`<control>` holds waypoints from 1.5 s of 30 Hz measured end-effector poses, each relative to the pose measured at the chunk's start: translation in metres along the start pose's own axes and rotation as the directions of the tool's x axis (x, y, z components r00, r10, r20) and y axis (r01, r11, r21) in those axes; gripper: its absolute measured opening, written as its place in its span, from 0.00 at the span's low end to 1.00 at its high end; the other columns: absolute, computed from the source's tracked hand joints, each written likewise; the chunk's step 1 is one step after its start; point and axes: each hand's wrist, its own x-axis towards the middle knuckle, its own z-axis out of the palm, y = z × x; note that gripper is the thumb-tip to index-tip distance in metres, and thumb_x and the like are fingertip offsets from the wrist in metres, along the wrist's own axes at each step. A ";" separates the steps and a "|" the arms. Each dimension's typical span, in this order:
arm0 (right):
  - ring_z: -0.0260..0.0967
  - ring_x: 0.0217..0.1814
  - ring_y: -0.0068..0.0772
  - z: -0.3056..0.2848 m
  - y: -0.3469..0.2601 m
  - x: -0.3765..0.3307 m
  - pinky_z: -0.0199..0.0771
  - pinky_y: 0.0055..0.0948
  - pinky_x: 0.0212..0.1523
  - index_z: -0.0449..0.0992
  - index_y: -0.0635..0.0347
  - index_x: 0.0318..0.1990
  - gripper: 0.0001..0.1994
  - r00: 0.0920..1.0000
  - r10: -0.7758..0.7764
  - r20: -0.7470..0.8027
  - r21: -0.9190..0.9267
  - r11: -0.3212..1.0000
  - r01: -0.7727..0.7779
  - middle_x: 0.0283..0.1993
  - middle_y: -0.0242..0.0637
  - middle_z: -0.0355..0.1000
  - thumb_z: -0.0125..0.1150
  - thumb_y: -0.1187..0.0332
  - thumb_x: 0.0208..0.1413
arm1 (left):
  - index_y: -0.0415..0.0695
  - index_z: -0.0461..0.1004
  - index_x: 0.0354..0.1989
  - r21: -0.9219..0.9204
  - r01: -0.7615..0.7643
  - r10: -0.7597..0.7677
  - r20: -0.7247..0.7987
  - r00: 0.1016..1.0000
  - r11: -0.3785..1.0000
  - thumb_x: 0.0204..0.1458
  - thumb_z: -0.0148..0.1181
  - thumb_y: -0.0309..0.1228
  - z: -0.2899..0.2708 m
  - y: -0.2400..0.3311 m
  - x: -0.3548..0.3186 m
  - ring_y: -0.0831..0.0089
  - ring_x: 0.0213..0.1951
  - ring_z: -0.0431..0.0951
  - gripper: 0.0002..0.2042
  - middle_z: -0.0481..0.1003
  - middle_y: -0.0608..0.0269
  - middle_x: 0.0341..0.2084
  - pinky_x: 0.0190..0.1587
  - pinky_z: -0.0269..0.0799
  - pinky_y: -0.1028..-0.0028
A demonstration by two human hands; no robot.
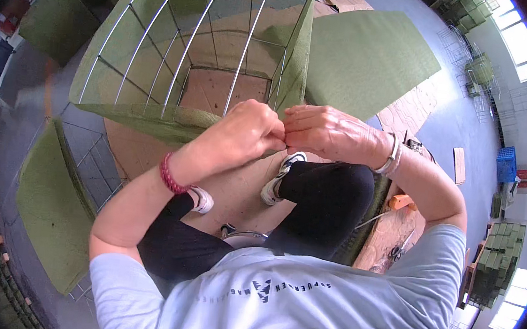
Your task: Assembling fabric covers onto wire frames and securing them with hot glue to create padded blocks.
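A wire-frame basket (189,47) wrapped in green mesh (153,117) stands tilted in front of me, its bars partly bare. At its near right corner my two hands meet, fingertips close together. My left hand (251,131) is closed on the mesh edge. My right hand (325,131) comes in from the right, its fingers bent and pressed together in a pinch. Whatever small thing lies between the fingertips is hidden by the fingers.
Beyond the basket to the right lies a large green sheet (377,61) on cardboard. Another green mesh panel (53,207) leans on wire at left. Scissors (399,246) and an orange-handled tool (401,201) rest on a wooden board (373,250) beside my right leg. A blue crate (506,164) stands farther right.
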 end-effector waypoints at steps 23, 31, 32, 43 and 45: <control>0.72 0.54 0.46 0.072 -0.034 0.015 0.67 0.44 0.63 0.70 0.72 0.45 0.18 0.910 0.124 -0.395 -0.566 0.748 -0.348 0.45 0.50 0.74 0.63 0.69 0.50 | 0.35 0.74 0.51 0.773 -0.026 0.365 -0.269 0.891 0.634 0.49 0.65 0.32 0.030 -0.009 -0.075 0.60 0.51 0.74 0.22 0.75 0.53 0.47 0.57 0.71 0.62; 0.74 0.29 0.45 0.050 -0.026 0.017 0.71 0.41 0.33 0.69 0.62 0.28 0.07 0.934 0.311 -0.175 -0.268 0.898 -0.349 0.20 0.41 0.69 0.60 0.71 0.45 | 0.34 0.72 0.49 0.609 -0.045 0.207 -0.199 0.958 0.792 0.44 0.69 0.40 0.015 -0.010 -0.051 0.59 0.48 0.77 0.27 0.77 0.52 0.41 0.61 0.67 0.58; 0.74 0.29 0.45 0.048 -0.025 0.019 0.71 0.41 0.33 0.69 0.62 0.28 0.07 0.933 0.318 -0.170 -0.264 0.897 -0.354 0.20 0.41 0.69 0.60 0.71 0.45 | 0.34 0.74 0.46 0.581 -0.050 0.142 -0.114 0.983 0.812 0.45 0.67 0.45 0.010 -0.010 -0.043 0.61 0.43 0.78 0.27 0.78 0.53 0.36 0.63 0.65 0.57; 0.72 0.52 0.47 0.024 -0.045 0.019 0.66 0.43 0.61 0.74 0.65 0.39 0.15 0.905 0.243 -0.348 -0.214 0.920 -0.329 0.43 0.49 0.75 0.66 0.65 0.48 | 0.35 0.78 0.31 0.549 -0.038 -0.027 0.110 0.994 0.835 0.49 0.49 0.67 -0.001 -0.005 -0.024 0.58 0.58 0.73 0.38 0.78 0.39 0.41 0.72 0.40 0.50; 0.72 0.53 0.47 0.032 -0.058 -0.003 0.64 0.45 0.64 0.73 0.66 0.42 0.16 0.902 0.275 -0.332 -0.240 0.900 -0.363 0.45 0.49 0.75 0.66 0.65 0.49 | 0.32 0.81 0.31 0.602 -0.084 0.047 0.076 0.996 0.794 0.50 0.35 0.73 0.004 -0.012 -0.024 0.58 0.58 0.72 0.47 0.80 0.43 0.31 0.71 0.41 0.49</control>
